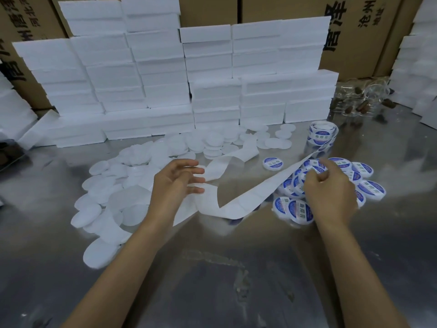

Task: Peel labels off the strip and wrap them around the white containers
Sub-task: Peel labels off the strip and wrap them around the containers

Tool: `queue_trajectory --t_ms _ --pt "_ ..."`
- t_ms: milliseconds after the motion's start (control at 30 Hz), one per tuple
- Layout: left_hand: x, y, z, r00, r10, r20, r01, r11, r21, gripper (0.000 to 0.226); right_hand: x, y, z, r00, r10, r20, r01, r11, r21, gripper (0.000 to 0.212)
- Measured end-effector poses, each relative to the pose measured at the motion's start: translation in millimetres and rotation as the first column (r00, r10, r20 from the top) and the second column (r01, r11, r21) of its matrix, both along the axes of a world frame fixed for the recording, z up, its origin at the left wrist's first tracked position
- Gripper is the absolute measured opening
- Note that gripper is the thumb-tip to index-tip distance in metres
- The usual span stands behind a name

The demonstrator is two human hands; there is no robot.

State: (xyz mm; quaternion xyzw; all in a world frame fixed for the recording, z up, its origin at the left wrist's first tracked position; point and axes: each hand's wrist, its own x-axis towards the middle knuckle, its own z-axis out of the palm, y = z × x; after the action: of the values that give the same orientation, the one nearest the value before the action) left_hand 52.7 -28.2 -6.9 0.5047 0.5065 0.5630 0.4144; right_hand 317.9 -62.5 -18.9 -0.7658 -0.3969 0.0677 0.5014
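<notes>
The long white paper label strip [238, 204] sags across the shiny metal counter [212, 268] between my two hands; it runs up to the right toward the small roll of blue-and-white round labels [322, 136] standing near the back, and its spent tail curls away behind my left hand; the stretch in front of me looks bare, labels already taken, as far as I can judge. My right hand [331, 197] is up at the strip's right end, fingers [316, 172] curled in and pinching something there; a label or the strip's edge, I cannot tell which; it sits right over the heap of labelled blue-and-white round containers [369, 185]. My left hand [176, 185] hovers at the strip's left part, fingers [196, 171] spread and nearly straight, holding nothing that I can see, perhaps just touching the paper.

Progress, then: a fair cluster of labelled ones on the right, one lone labelled container [273, 164] lying apart near the strip; but to the left and behind, a broad scatter of plain white round containers [113, 197] waits, many more than are done; I'd say we are early to midway, with plenty of roll left.

Behind it all, stacked white foam boxes [165, 74] against brown cardboard cartons [359, 31]; clear glass jars [361, 98] at far right.
</notes>
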Motion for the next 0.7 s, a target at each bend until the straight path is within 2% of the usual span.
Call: queue_trajectory --t_ms 100,167,233,300,467,533,700 --pt "3.1 28.5 6.5 0.988 0.018 -0.155 -0.007 0.998 0.067 0.03 -17.4 0.6 -1.8 0.991 0.069 0.116 -0.078 0.994 0.077 0.03" --pt "5.1 60.6 13.7 0.932 0.035 -0.36 0.006 0.994 0.111 0.034 -32.6 2.4 -4.6 0.968 0.13 0.217 -0.153 0.984 0.09 0.024" --pt "8.8 92.2 19.0 0.801 0.059 -0.596 0.021 0.992 0.127 0.039 -44.5 4.3 -7.5 0.928 0.177 0.328 -0.219 0.971 0.095 0.021" --pt "14.0 118.8 17.9 0.656 0.039 -0.754 0.068 0.992 0.11 0.041 -49.8 7.9 -10.5 0.881 0.233 0.412 -0.289 0.954 0.077 0.019" --pt "24.3 158.8 -0.7 0.367 -0.133 -0.921 0.165 0.983 -0.077 0.042 -51.0 17.5 -15.2 0.84 0.316 0.441 -0.354 0.935 0.004 0.018" --pt "25.1 164.2 -9.1 0.35 -0.106 -0.931 0.164 0.985 -0.051 0.033 -52.2 19.2 -15.5 0.837 0.321 0.443 -0.362 0.932 0.009 0.018" --pt "19.5 162.0 -12.3 0.454 0.075 -0.888 0.117 0.983 0.143 0.019 -56.7 19.7 -14.0 0.832 0.378 0.405 -0.419 0.908 0.012 0.016"
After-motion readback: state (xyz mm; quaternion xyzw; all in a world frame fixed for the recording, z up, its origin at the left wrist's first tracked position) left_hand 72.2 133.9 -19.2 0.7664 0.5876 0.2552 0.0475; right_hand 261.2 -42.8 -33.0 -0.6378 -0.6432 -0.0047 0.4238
